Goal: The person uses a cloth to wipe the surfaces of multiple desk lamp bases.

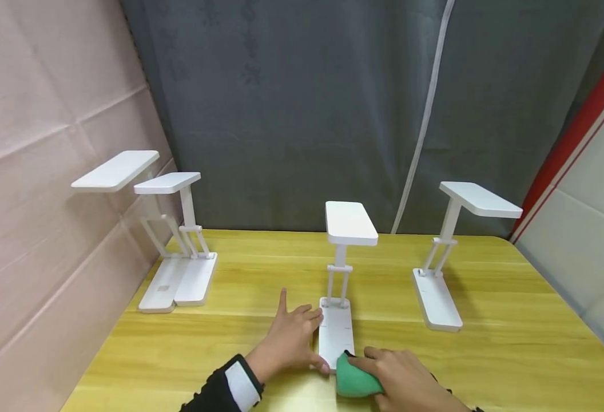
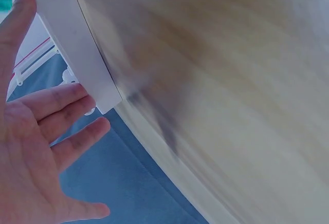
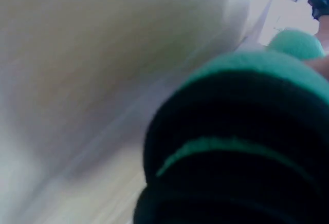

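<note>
A white folding phone stand (image 1: 352, 223) stands upright at the middle of the table, its base (image 1: 336, 332) toward me. My left hand (image 1: 293, 337) is at the base's left side, with spread, mostly straight fingers by that edge and the thumb near the front corner. In the left wrist view, those fingers (image 2: 67, 121) lie along the side of the base. My right hand (image 1: 404, 375) grips a folded green cloth (image 1: 356, 379) with a dark edge at the base's front right corner. The cloth (image 3: 247, 62) fills much of the right wrist view, hiding most of that hand.
Two similar white stands (image 1: 165, 184) (image 1: 114, 171) stand side by side at the left, bases together. Another white stand (image 1: 479, 200) is on the right. The wooden table (image 1: 250, 263) ends at a grey curtain (image 1: 291, 114), with a pale cloth wall (image 1: 50, 229) along its left.
</note>
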A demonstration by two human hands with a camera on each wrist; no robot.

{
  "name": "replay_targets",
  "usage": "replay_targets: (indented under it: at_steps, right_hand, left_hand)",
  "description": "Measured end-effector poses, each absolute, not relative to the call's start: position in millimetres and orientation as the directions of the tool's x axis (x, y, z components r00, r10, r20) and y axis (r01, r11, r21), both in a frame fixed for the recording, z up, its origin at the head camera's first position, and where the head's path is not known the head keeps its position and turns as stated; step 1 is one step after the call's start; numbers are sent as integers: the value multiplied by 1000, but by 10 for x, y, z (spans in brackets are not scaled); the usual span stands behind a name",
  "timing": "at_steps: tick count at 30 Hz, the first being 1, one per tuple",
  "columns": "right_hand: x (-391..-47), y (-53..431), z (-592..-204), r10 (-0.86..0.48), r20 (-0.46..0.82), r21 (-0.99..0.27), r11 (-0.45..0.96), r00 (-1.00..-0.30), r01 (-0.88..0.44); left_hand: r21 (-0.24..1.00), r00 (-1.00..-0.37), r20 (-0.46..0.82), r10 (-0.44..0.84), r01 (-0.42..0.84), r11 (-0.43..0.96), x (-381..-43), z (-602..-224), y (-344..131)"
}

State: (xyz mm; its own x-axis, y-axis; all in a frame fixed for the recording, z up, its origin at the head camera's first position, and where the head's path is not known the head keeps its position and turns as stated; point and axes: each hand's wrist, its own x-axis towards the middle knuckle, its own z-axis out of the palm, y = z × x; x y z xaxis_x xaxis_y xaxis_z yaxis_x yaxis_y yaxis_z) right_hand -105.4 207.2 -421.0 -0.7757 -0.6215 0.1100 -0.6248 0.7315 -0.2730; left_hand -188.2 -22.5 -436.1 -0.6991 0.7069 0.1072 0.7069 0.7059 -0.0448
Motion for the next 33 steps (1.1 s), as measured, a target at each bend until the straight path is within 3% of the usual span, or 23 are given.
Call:
replay_targets:
  at_steps: [3,6,10,13,16,21,27,33]
  right_hand:
    - [-1110,2087,-4159,-667,98,-329,679,-739,-656]
    - [-1261,2050,-4115,-638,149,-316,693,-755,-648]
    - [-1548,1892,-4126,-498,274,-129,829,-823,-544]
    - [-1681,1768,-4215,-433,343,33,893,-834,-450]
    - [-1701,1687,-4328,-415,357,85,907,-837,-413]
    - [-1655,1654,-4314,-443,314,59,892,-840,-449]
    - [-1489,1689,-4179,-594,219,69,801,-774,-595]
    - [-1306,1756,-4099,-669,128,-70,730,-732,-680]
  left_hand:
    - [-35,-700,113,705,706,707,-1899,-4372,-215]
    - [-22,-701,131,701,705,709,-1900,-4379,-197]
    - [20,-712,155,685,696,718,-1877,-4393,-180]
    - [58,-724,165,669,685,727,-1850,-4417,-178]
    - [77,-732,177,658,676,733,-1830,-4432,-180]
    - [84,-745,193,638,661,746,-1833,-4414,-209]
    - [72,-731,213,648,673,736,-1833,-4402,-215]
    - [-19,-716,194,671,681,732,-1827,-4412,-216]
